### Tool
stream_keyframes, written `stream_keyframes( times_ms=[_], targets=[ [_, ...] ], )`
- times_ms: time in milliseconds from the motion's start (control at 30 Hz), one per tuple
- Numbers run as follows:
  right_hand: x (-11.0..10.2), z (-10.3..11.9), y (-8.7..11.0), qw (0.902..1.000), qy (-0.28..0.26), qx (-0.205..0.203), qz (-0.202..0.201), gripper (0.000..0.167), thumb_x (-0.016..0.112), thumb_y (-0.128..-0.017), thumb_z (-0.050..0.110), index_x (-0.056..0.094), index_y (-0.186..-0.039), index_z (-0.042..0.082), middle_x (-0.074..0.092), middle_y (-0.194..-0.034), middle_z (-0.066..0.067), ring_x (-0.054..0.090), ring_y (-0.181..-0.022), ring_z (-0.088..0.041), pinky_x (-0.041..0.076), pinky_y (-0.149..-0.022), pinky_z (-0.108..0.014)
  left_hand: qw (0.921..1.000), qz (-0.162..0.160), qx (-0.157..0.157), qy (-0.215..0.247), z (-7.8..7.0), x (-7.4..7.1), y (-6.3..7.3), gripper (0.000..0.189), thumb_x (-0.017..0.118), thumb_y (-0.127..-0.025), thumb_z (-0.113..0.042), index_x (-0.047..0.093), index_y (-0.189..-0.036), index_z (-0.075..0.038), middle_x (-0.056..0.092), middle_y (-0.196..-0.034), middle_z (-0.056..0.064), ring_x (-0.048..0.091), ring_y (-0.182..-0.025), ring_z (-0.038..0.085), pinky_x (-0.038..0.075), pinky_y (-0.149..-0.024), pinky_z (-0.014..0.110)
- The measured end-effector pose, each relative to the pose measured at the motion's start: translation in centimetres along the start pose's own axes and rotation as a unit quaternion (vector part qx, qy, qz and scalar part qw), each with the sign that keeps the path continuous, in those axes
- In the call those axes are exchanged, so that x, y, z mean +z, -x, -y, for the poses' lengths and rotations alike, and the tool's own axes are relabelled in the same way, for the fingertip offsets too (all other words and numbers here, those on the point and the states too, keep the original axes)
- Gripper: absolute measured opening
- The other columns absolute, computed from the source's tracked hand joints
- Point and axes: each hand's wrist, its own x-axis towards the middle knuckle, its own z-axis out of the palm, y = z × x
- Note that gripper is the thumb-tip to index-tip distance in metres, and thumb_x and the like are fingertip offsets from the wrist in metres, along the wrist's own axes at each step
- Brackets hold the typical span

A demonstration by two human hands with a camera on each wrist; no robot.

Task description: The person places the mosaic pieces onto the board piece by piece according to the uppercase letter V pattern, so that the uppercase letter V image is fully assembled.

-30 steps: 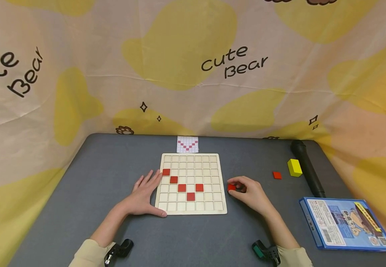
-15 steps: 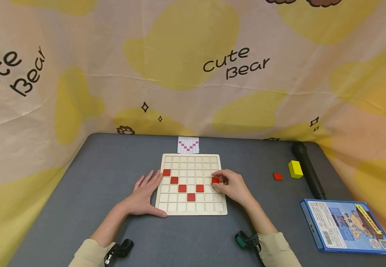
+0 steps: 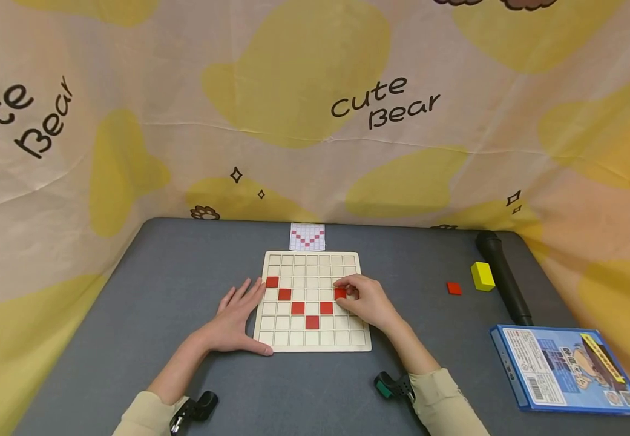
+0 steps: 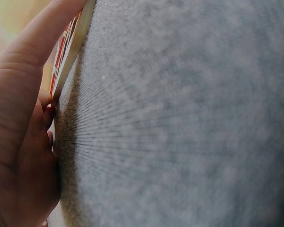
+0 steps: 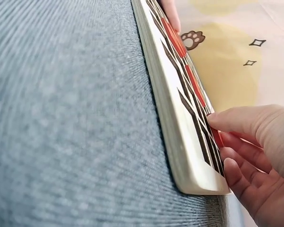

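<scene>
A cream square board [image 3: 320, 349] with a grid of shallow cells lies on the grey table. Several red tiles [image 3: 312, 323] sit in its cells, stepping down from the left and up on the right. My left hand [image 3: 233, 324] rests against the board's left side, fingers spread and thumb at the near left corner. On the right part of the board, my right hand [image 3: 368, 300] pinches a red square tile [image 3: 339, 293] between thumb and fingers, over a cell up and right of another red tile. Whether that tile lies flat in its cell is partly hidden by the fingers.
A small pattern card [image 3: 307, 237] with a red V lies behind the board. To the right are a loose red tile [image 3: 454, 289], a yellow block [image 3: 482, 277], a black microphone [image 3: 504, 278] and a blue box [image 3: 567, 369]. A printed cloth hangs behind the table.
My right hand has carried the red tile leftward from beside the board onto its right part, shifting slightly farther left in the last half second. The left hand has stayed put.
</scene>
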Motion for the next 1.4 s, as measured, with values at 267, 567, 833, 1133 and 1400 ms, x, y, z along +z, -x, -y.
stream_keyframes(
  times_ms=[267,567,833,1133,1400],
  targets=[
    [-0.1,-0.1,0.2,1.0000,-0.006,-0.005,-0.001,0.026,0.078,-0.081,0.009,0.073,-0.106,0.011,0.062,-0.087,0.000,0.052,-0.072,-0.014,0.043,-0.065,-0.027,1.0000,0.001,0.001,-0.005,-0.1,-0.1,-0.1,0.130,0.078,-0.063,-0.069,0.016,-0.156,-0.002,0.009,-0.162,0.014,0.003,-0.148,0.038,0.001,-0.111,0.058],
    [-1.2,-1.0,1.0,0.9991,-0.016,0.022,-0.031,0.025,0.078,-0.082,0.012,0.074,-0.107,0.012,0.065,-0.090,0.000,0.056,-0.073,-0.012,0.046,-0.066,-0.027,1.0000,0.000,0.005,-0.002,0.0,-0.1,-0.1,0.129,0.078,-0.064,-0.068,0.016,-0.156,-0.002,0.009,-0.162,0.015,0.003,-0.147,0.039,0.002,-0.111,0.059],
    [-3.5,-2.6,2.1,0.9937,0.013,0.073,-0.084,0.025,0.078,-0.083,0.012,0.074,-0.108,0.012,0.066,-0.094,-0.004,0.058,-0.080,-0.019,0.047,-0.070,-0.034,1.0000,-0.005,0.005,-0.004,-0.1,-0.1,0.0,0.129,0.078,-0.064,-0.069,0.016,-0.156,-0.002,0.010,-0.162,0.016,0.004,-0.147,0.039,0.002,-0.110,0.059],
    [-6.8,-5.4,4.0,0.9787,0.038,0.131,-0.154,0.023,0.072,-0.087,0.013,0.073,-0.110,0.010,0.068,-0.102,-0.010,0.060,-0.082,-0.023,0.048,-0.072,-0.035,1.0000,-0.006,0.003,-0.001,-0.1,0.0,0.1,0.130,0.078,-0.063,-0.069,0.016,-0.156,-0.002,0.010,-0.162,0.016,0.004,-0.147,0.039,0.002,-0.110,0.059],
    [-9.0,-7.2,5.7,0.9622,0.060,0.164,-0.209,0.026,0.067,-0.090,0.011,0.070,-0.115,0.004,0.062,-0.121,-0.021,0.053,-0.104,-0.037,0.039,-0.090,-0.050,1.0000,-0.007,0.004,0.000,0.1,0.1,0.0,0.130,0.078,-0.064,-0.070,0.015,-0.156,-0.003,0.010,-0.162,0.016,0.003,-0.147,0.039,0.001,-0.110,0.059]
  ],
)
